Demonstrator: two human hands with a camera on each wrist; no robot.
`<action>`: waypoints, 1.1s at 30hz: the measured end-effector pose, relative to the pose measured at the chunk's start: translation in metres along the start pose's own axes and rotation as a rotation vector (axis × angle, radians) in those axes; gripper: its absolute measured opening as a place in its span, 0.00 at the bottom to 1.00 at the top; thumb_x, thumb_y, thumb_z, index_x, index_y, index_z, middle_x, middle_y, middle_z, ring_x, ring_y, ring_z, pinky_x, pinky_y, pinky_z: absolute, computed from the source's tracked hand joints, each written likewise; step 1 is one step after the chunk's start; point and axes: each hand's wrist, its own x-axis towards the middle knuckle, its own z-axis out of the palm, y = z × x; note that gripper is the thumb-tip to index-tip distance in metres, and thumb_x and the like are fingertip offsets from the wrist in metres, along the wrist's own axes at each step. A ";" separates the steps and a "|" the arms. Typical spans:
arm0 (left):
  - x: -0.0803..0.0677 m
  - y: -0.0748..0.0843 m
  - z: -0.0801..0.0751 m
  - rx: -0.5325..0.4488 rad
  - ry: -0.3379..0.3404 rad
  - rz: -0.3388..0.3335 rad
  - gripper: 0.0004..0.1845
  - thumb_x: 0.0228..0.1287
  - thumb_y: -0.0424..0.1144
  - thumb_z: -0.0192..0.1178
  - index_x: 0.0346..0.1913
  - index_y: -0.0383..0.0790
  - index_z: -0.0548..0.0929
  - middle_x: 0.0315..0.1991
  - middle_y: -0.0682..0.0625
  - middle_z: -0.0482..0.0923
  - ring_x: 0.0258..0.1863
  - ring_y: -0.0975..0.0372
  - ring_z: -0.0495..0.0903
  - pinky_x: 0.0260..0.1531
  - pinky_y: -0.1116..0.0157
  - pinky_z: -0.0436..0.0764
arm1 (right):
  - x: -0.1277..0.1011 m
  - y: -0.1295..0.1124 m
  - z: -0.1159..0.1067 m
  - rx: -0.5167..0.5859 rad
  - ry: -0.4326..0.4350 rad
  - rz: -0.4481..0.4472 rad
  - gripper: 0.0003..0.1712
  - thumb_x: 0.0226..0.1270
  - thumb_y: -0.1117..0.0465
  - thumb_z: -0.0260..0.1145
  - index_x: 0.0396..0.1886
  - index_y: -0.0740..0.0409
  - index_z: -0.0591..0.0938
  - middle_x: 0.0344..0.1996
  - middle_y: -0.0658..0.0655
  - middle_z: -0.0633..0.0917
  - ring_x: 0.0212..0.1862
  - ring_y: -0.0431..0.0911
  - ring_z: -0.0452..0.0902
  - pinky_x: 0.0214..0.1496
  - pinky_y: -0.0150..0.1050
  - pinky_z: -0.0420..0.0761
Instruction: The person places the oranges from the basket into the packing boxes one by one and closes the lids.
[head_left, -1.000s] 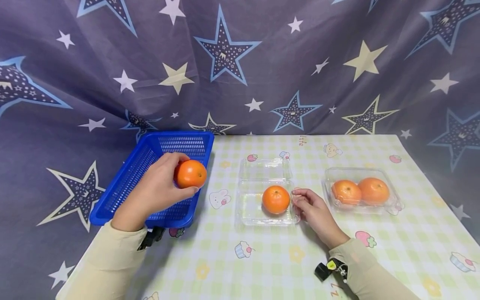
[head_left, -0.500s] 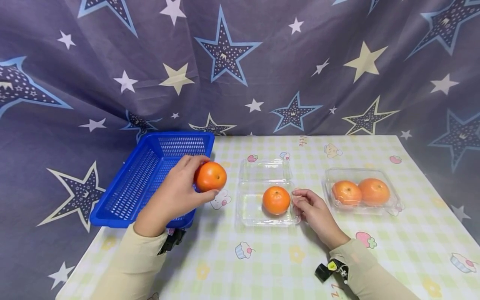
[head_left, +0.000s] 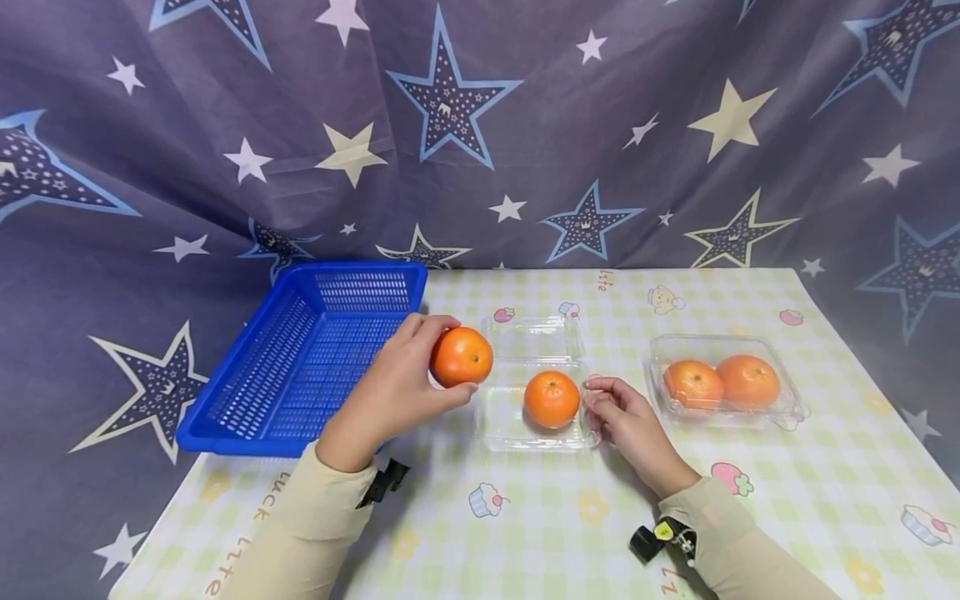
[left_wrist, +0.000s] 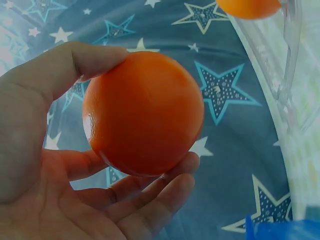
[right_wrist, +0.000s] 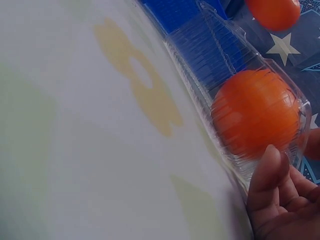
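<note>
Right hand (right_wrist: 280, 200) cut off at edge

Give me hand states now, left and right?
Left hand: holding an orange.
Right hand: fingers curled at the clear box edge; grip cannot be told.

Staged recording set: star-print fabric backdrop (head_left: 525, 125) hung behind a worktop (head_left: 570, 533) covered in cartoon-print checked cloth.

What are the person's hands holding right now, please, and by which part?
The left hand grips an orange around its sides; the right hand steadies the open clear box at its edge.
</note>
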 end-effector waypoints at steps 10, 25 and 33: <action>0.004 0.007 0.023 -0.021 -0.008 0.030 0.37 0.50 0.51 0.78 0.62 0.45 0.77 0.55 0.47 0.78 0.49 0.54 0.81 0.53 0.53 0.85 | 0.000 -0.002 0.001 -0.004 0.000 0.001 0.17 0.78 0.62 0.59 0.61 0.64 0.75 0.32 0.53 0.78 0.32 0.42 0.74 0.31 0.32 0.76; 0.006 0.003 0.052 0.002 -0.044 0.025 0.36 0.53 0.58 0.75 0.60 0.42 0.78 0.51 0.48 0.82 0.46 0.57 0.81 0.50 0.57 0.83 | 0.001 -0.001 0.001 0.011 -0.002 -0.005 0.17 0.77 0.63 0.59 0.61 0.65 0.75 0.33 0.52 0.78 0.32 0.41 0.74 0.30 0.32 0.77; 0.005 -0.002 0.064 0.005 -0.068 0.002 0.38 0.54 0.64 0.73 0.60 0.43 0.79 0.52 0.48 0.84 0.50 0.54 0.82 0.53 0.54 0.82 | 0.000 -0.001 0.000 0.006 0.001 0.008 0.18 0.78 0.62 0.59 0.61 0.65 0.75 0.33 0.52 0.78 0.33 0.41 0.74 0.31 0.32 0.76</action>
